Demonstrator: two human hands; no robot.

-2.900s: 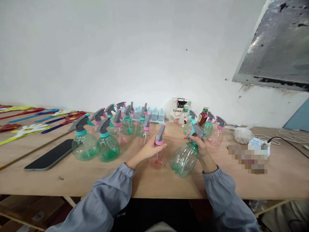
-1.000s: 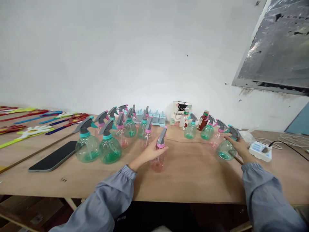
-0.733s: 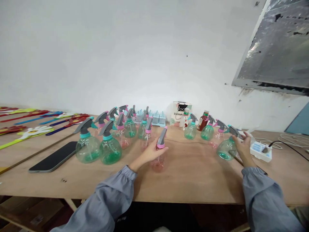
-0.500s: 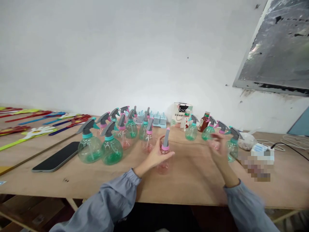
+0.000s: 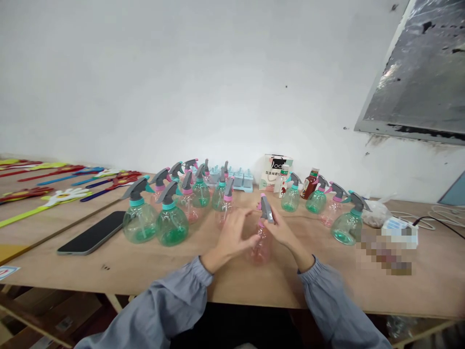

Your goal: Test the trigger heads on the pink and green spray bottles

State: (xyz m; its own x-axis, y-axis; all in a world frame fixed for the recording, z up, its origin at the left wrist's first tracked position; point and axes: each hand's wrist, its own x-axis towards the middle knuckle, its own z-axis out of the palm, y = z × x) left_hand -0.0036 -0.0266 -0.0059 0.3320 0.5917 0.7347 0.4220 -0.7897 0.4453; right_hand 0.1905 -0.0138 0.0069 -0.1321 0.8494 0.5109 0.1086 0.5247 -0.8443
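A clear pink spray bottle (image 5: 260, 252) with a grey and pink trigger head stands upright on the table in front of me. My right hand (image 5: 283, 231) is closed around the grey head from the right side. To the left of the bottle is my left hand (image 5: 234, 235), its thumb and fingers spread in a curve. Its thumb tip overlaps the bottle's edge; whether it touches is unclear. Behind my left hand stands another pink spray bottle (image 5: 222, 215), partly hidden. A green spray bottle (image 5: 172, 230) sits farther left.
Several more spray bottles stand left, and another group, including a green one (image 5: 347, 228), stands right. A phone (image 5: 92, 232) lies at left, near colourful hand-shaped items (image 5: 69, 195). Along the wall are a pale blue tray (image 5: 243, 183), a printed box (image 5: 271, 174) and a brown bottle (image 5: 308, 185).
My right hand has come left from the right-hand bottles onto the pink bottle's head, which has turned. My left hand has loosened from around the bottle. The view has shifted slightly.
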